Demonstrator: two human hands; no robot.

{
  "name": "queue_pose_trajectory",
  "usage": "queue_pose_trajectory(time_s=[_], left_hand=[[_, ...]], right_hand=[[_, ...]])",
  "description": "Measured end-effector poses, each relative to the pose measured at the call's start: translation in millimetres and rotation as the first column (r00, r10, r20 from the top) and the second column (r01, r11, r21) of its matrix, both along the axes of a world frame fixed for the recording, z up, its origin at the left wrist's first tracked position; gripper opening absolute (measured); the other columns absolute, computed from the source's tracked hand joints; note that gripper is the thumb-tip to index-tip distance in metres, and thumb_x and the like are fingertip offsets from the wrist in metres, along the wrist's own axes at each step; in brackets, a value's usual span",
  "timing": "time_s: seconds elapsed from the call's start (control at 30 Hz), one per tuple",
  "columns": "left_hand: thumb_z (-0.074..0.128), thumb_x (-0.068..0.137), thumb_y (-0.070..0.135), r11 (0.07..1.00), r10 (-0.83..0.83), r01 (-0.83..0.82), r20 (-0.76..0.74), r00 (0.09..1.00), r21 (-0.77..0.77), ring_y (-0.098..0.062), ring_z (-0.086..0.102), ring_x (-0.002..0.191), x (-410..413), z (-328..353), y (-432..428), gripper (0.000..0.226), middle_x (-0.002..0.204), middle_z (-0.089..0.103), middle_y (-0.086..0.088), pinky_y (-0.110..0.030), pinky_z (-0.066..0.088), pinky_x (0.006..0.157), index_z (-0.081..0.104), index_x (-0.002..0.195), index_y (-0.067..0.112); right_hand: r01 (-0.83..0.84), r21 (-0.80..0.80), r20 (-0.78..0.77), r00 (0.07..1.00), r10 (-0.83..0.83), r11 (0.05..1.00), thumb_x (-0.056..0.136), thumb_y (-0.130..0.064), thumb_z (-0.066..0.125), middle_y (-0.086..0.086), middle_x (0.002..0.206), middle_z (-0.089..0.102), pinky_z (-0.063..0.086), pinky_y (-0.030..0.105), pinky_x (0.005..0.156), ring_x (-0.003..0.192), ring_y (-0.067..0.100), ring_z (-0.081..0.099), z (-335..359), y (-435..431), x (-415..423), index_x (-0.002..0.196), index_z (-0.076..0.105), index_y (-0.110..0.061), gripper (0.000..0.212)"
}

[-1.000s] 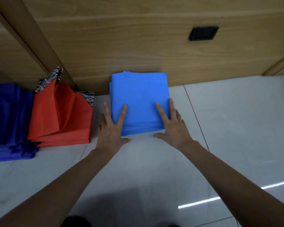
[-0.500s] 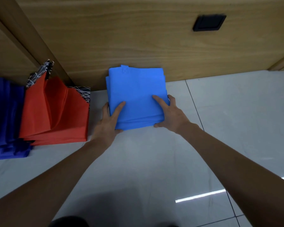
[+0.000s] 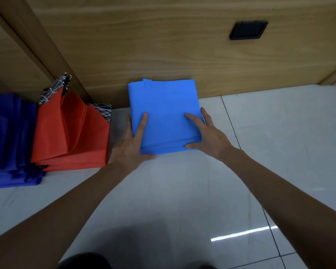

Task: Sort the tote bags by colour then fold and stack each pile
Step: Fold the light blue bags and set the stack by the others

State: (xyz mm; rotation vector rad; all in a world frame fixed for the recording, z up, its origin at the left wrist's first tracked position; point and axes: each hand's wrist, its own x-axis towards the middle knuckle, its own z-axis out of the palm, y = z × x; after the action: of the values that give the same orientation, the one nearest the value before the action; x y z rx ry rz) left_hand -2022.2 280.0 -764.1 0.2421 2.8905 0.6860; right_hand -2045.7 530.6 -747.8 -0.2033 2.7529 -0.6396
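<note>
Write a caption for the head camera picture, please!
Left hand and right hand steady the folded light blue stack beside the red pile and dark blue pile.

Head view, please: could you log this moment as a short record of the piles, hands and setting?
Light blue stack: folded, flat on the tiled floor, back edge at the wooden panel
Left hand: straight fingers on the stack's left side and top
Right hand: straight fingers on its right side and top
Red pile: left of the stack, apart from it
Dark blue pile: farthest left, beside the red pile

place: indoor room | glossy tiled floor [image 3: 279, 152] | wood-panelled wall [image 3: 163, 45]
</note>
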Motion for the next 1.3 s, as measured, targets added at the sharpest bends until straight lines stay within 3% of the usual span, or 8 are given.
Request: queue_pose_trajectory(time_s=[0.1,0.23,0.6,0.73,0.83,0.93,1.03,1.3], left_hand=[[0.085,0.057,0.041,0.984,-0.074,0.043,-0.178,0.981,-0.171,-0.030,0.062,0.067,18.0,-1.7,4.3,0.133,0.152,-0.009,-0.025,-0.030,0.051,0.052,-0.018,0.141,0.040],[0.083,0.067,0.027,0.987,0.038,-0.060,-0.148,0.988,-0.151,-0.028,0.059,0.057,26.0,-8.9,8.6,0.129,0.153,-0.001,-0.027,-0.029,0.049,0.050,-0.025,0.137,0.042],[0.067,0.083,0.009,0.993,0.051,-0.059,-0.080,0.996,-0.102,-0.034,0.061,0.076,15.5,-11.6,13.4,0.105,0.157,-0.007,-0.013,-0.038,0.052,0.066,-0.015,0.139,0.042],[0.066,0.086,0.026,0.984,0.095,-0.108,-0.094,0.991,-0.139,-0.034,0.056,0.109,32.3,13.4,13.0,0.102,0.156,-0.008,-0.015,-0.037,0.051,0.077,-0.020,0.139,0.040],[0.060,0.089,0.031,0.971,0.111,-0.122,-0.065,0.992,-0.208,-0.028,0.041,0.128,65.0,39.3,6.2,0.078,0.157,0.005,-0.011,-0.035,0.043,0.095,0.012,0.149,0.024],[0.082,0.065,0.015,0.989,0.098,-0.122,-0.236,0.967,-0.087,-0.023,0.067,0.083,99.1,70.2,-15.0,0.054,0.125,0.058,-0.007,-0.028,0.052,0.059,0.061,0.115,0.014],[0.082,0.062,0.008,0.987,0.121,-0.147,-0.322,0.939,-0.059,-0.028,0.060,0.053,114.4,96.3,-51.9,0.035,0.090,0.063,-0.008,-0.026,0.039,0.039,0.063,0.091,0.010],[0.072,0.078,0.009,0.954,0.295,-0.296,-0.254,0.921,0.036,-0.031,0.034,0.134,99.5,73.5,-154.1,0.082,0.150,0.027,-0.015,-0.042,0.038,0.104,0.024,0.144,0.002]], right_hand=[[0.134,-0.037,-0.050,0.989,-0.136,0.990,0.074,-0.032,0.078,0.004,0.157,-0.015,0.051,0.039,0.079,0.116,0.033,0.053,-11.7,-3.6,24.0,0.137,-0.016,-0.052,0.115],[0.313,-0.069,-0.004,0.949,-0.314,0.947,0.076,-0.017,0.078,0.013,0.137,0.036,0.045,0.042,0.086,0.116,0.030,0.047,-35.3,-19.5,43.2,0.146,-0.019,-0.031,0.121],[0.259,0.139,0.011,0.965,-0.263,0.956,0.078,-0.036,0.073,0.007,0.119,0.046,0.041,0.034,0.064,0.091,0.026,0.058,-25.5,-16.1,12.9,0.148,-0.008,-0.027,0.108],[0.246,0.256,-0.068,0.969,-0.237,0.935,0.075,-0.040,0.076,0.012,0.153,0.009,0.042,0.038,0.093,0.127,0.030,0.036,1.3,-19.3,42.1,0.147,-0.019,-0.022,0.121],[0.150,0.194,-0.346,0.935,-0.076,0.969,0.072,-0.027,0.080,0.020,0.152,0.021,0.037,0.044,0.104,0.130,0.037,0.035,23.4,-25.9,72.1,0.150,0.012,-0.016,0.104],[-0.073,0.115,-0.368,0.923,0.111,0.991,0.076,-0.018,0.077,0.017,0.145,0.036,0.042,0.048,0.101,0.128,0.037,0.038,57.6,-50.8,78.0,0.143,0.032,-0.013,0.081],[-0.233,0.047,-0.258,0.937,0.237,0.971,0.087,-0.021,0.065,0.009,0.150,0.027,0.030,0.040,0.109,0.135,0.028,0.026,93.0,-90.4,75.4,0.146,0.029,-0.015,0.069],[-0.591,0.236,-0.616,0.522,0.589,0.771,0.075,-0.025,0.071,0.012,0.146,0.041,0.036,0.049,0.104,0.128,0.036,0.044,109.6,-228.7,54.8,0.137,0.048,-0.021,0.067]])
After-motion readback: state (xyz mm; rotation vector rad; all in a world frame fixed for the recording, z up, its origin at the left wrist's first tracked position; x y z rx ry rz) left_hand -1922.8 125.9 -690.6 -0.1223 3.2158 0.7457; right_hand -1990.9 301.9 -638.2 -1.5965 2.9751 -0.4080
